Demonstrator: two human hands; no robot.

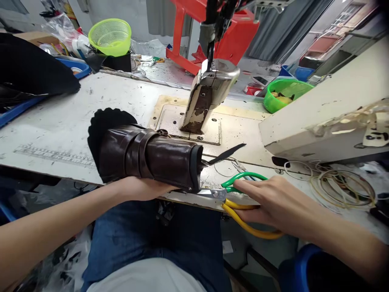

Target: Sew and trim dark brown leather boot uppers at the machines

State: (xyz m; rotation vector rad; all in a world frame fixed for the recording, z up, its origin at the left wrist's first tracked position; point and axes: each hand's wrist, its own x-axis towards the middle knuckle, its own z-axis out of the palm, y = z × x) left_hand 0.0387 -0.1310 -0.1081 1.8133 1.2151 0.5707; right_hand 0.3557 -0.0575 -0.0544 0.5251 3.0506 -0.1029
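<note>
A dark brown leather boot upper (170, 160) with crossed straps, a buckle and a black scalloped edge lies on its side over the front of the white table. My left hand (146, 188) holds it from below; the fingers are partly hidden under the leather. In my right hand (270, 198) is a pair of scissors (215, 194) with one green and one yellow handle, spread apart. The blades reach in at the lower right end of the upper, their tips hidden by it. From that end a thin black strip (227, 154) sticks out to the right.
The sewing machine's metal post (202, 101) stands just behind the upper. Its white body (328, 101) fills the right side. Coiled cords (343, 186), a green bowl (273, 97), a yellow-green basket (121, 44) and black material (36, 67) lie around. A printed ruler (54, 156) runs along the table's front.
</note>
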